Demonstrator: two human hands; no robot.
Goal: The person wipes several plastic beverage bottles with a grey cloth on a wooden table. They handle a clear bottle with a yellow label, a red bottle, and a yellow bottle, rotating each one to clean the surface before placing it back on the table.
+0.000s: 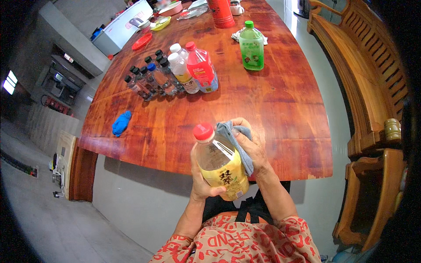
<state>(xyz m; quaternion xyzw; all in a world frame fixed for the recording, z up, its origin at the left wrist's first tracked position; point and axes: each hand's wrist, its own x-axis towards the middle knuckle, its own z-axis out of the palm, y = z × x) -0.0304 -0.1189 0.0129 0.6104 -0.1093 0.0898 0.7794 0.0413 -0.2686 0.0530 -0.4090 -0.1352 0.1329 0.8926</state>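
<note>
A large clear plastic bottle [215, 155] with a red cap and a yellow label is held tilted over the table's near edge. My left hand [201, 177] wraps round its left side, thumb across the label. In my right hand [252, 147] is a grey cloth [245, 160], pressed against the bottle's right side near the shoulder. Part of the right fingers is hidden behind the cloth. Farther off on the table stand several small dark-capped bottles [149, 81], a white-capped bottle [179, 65] and a red-capped bottle with a red label [201, 68].
The reddish wooden table [280, 131] spreads ahead. A green bottle [252, 48] stands right of the group, and a crumpled blue cloth [121, 123] lies at left. Toward the far end are a red cylinder [220, 13] and a red dish [142, 41]. A wooden bench [364, 74] flanks the right side.
</note>
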